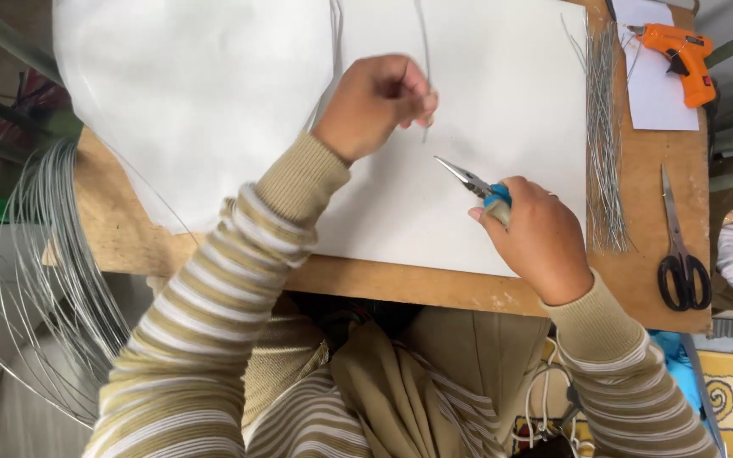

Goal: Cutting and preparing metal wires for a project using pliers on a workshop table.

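While the left hand (379, 100) pinched one thin wire (424, 80), its upper end cut off by the frame, the right hand (540, 237) gripped blue-handled pliers (473, 184), fingers closed. One orange glue gun (676, 53), one pair of scissors (679, 246) and a wire bundle (604, 136) lay on the worktop (663, 170).

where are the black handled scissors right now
In the head view, the black-handled metal scissors lie on the wooden table at the right, beyond the right hand, beside the bundle of cut wires.

Craft workshop, wire coil (53, 280), glue gun (679, 58)
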